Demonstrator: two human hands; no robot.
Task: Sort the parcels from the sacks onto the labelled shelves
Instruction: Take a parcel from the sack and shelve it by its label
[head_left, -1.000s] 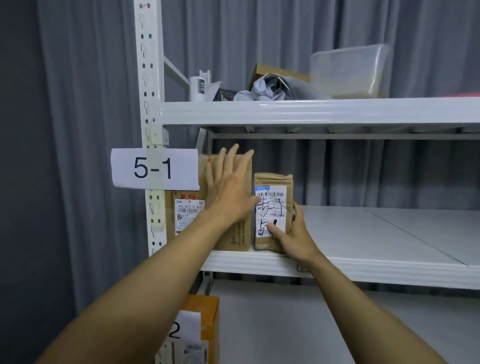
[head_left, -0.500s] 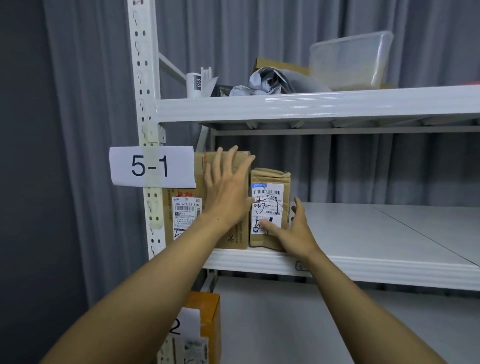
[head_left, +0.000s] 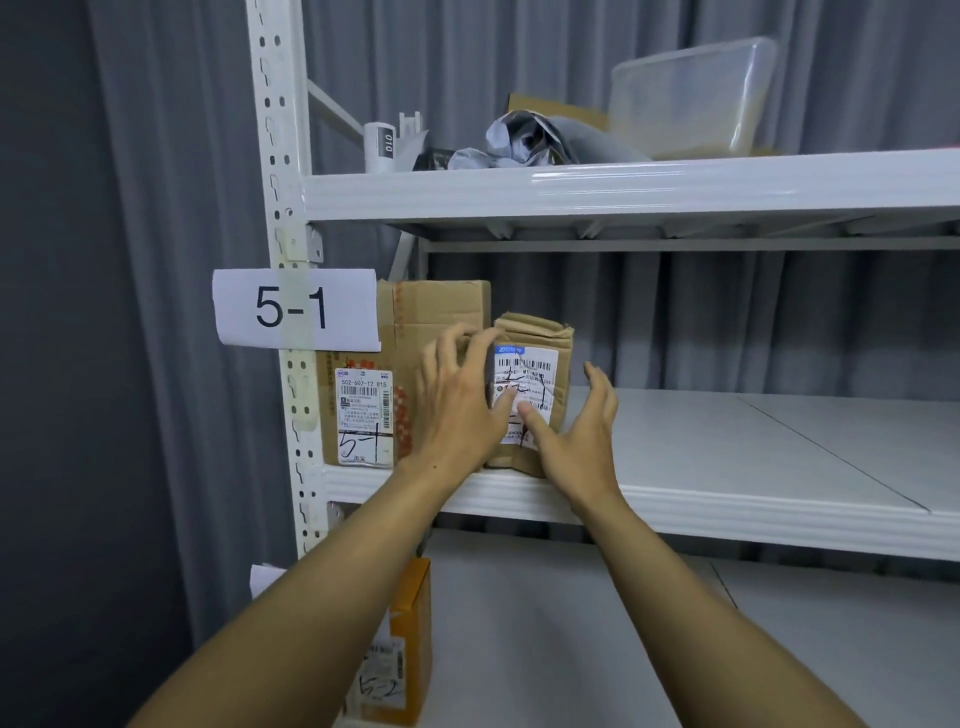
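- Parcel (head_left: 537, 364) upright on shelf (head_left: 727, 506), just right of box (head_left: 431, 312).
- Left grip (head_left: 457, 410) curls round its box-side edge; right grip (head_left: 582, 436) released, thumb touching front.
- Likely light, crumpled soft card; hold both sides.

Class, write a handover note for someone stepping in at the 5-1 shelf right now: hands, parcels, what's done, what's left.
Hands: the left hand grips the small parcel, thumb on its label, fingers curled round its left edge. The right hand is open, thumb against the label, fingers apart from the parcel's right side.
Things: the small parcel stands upright on the shelf by the 5-1 sign, beside the large box, whose label reads 5-1.
Done: both are on that shelf.
Left: let go and fetch the next parcel. The sacks are out of view, so the remaining count is unknown.
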